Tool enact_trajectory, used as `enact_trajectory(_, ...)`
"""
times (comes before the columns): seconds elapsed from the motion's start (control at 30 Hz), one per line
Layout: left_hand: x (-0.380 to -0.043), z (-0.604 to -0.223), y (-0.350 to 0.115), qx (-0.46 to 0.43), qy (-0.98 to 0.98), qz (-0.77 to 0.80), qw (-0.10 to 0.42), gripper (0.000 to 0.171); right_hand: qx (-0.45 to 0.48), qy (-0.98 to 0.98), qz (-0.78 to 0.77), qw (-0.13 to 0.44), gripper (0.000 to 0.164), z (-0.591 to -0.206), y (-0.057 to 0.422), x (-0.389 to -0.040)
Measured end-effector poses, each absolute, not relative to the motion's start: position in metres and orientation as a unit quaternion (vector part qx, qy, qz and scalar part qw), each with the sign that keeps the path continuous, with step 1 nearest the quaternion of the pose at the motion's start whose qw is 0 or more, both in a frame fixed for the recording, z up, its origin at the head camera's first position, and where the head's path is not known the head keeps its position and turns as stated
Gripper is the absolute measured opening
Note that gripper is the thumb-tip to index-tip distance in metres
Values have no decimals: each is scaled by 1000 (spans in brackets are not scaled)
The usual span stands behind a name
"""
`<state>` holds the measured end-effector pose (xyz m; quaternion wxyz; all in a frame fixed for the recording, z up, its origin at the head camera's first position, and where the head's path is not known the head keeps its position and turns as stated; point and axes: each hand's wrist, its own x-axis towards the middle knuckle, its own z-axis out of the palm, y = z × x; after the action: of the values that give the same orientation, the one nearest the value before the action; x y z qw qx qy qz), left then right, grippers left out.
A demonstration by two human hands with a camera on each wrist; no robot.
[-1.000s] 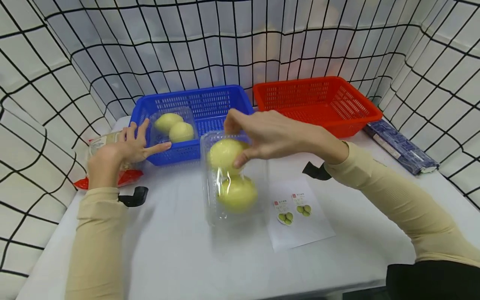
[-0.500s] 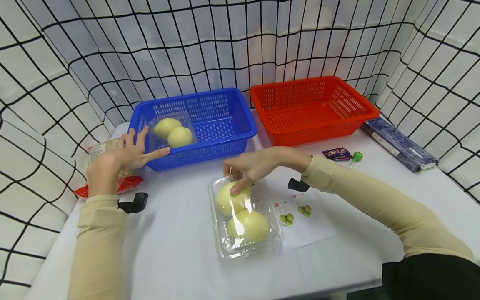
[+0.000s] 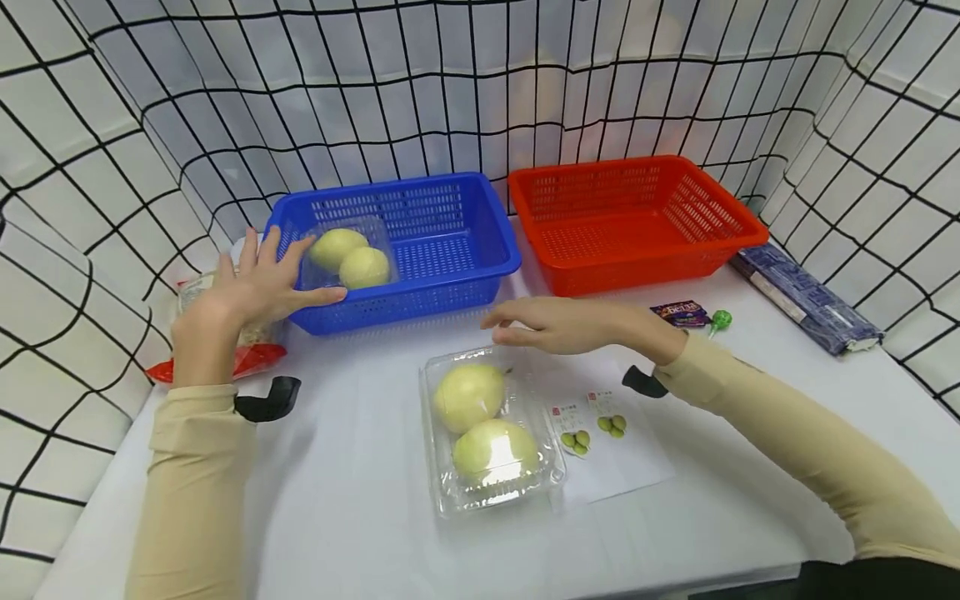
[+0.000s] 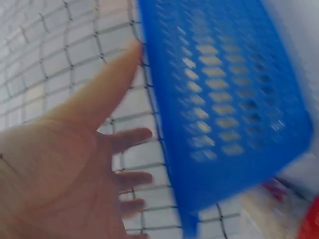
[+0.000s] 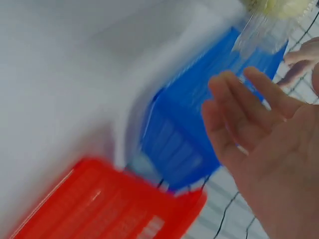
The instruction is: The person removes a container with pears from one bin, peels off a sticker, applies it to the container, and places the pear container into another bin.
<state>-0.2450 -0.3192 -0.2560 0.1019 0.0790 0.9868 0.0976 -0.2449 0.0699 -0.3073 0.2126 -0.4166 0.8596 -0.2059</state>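
Note:
A clear plastic clamshell box (image 3: 441,467) lies on the white table, with two pale yellow, pear-like fruits (image 3: 468,397) inside. My right hand (image 3: 558,325) hovers just beyond its far end, holding nothing, fingers nearly straight and pointing left. At the left, my spread left hand (image 3: 243,296) is at the near left corner of the blue basket (image 3: 420,293). Its thumb reaches the basket's rim in the left wrist view, and the palm is bare. A second clear box (image 3: 381,232) with two similar fruits sits in the basket's left part.
A red basket (image 3: 630,271) stands at the back right, beside a dark blue long package (image 3: 810,300). A purple candy packet (image 3: 681,313) and green lollipop (image 3: 720,321) lie before it. Right of the clamshell is a sheet with fruit stickers (image 3: 622,467). A red-ended bag (image 3: 258,357) lies left; black netting surrounds.
My right hand brought the clamshell down onto the table in front, let go of it, and drew back and to the right. The left hand has stayed at the blue basket.

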Motion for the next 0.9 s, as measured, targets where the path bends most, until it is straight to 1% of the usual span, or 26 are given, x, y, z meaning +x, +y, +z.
enact_trajectory(0.07, -238, -243, -302, 135, 981, 117, 72, 90, -394, 879, -206, 173, 52, -309, 88, -238)
enact_trajectory(0.1, -233, -237, -293, 170, 973, 141, 72, 82, -390, 886, -198, 153, 49, -311, 96, -235)
enact_trajectory(0.17, -225, -230, -275, 240, 946, 197, 91, 69, -398, 894, -174, 114, 42, -316, 110, -229)
enact_trajectory(0.2, -221, -228, -266, 272, 931, 219, 109, 64, -404, 895, -157, 100, 39, -320, 116, -225)
enact_trajectory(0.23, -218, -228, -259, 298, 914, 239, 138, 62, -410, 896, -143, 94, 36, -322, 120, -221)
enact_trajectory(0.33, -213, -239, -237, 347, 874, 253, 228, 62, -430, 892, -100, 102, 34, -330, 129, -210)
enact_trajectory(0.43, -212, -256, -218, 373, 854, 219, 290, 65, -434, 885, -87, 144, 38, -334, 132, -199)
enact_trajectory(0.47, -212, -260, -213, 376, 851, 206, 302, 66, -435, 883, -84, 155, 39, -335, 131, -196)
enact_trajectory(0.53, -212, -267, -205, 380, 849, 189, 315, 67, -435, 880, -86, 171, 41, -337, 130, -192)
enact_trajectory(0.6, -212, -270, -201, 375, 852, 180, 318, 67, -430, 880, -89, 181, 41, -337, 129, -189)
enact_trajectory(0.73, -215, -274, -198, 368, 847, 196, 328, 68, -428, 881, -87, 182, 39, -338, 130, -189)
enact_trajectory(0.9, -220, -280, -194, 347, 835, 226, 363, 68, -432, 877, -104, 182, 28, -340, 132, -189)
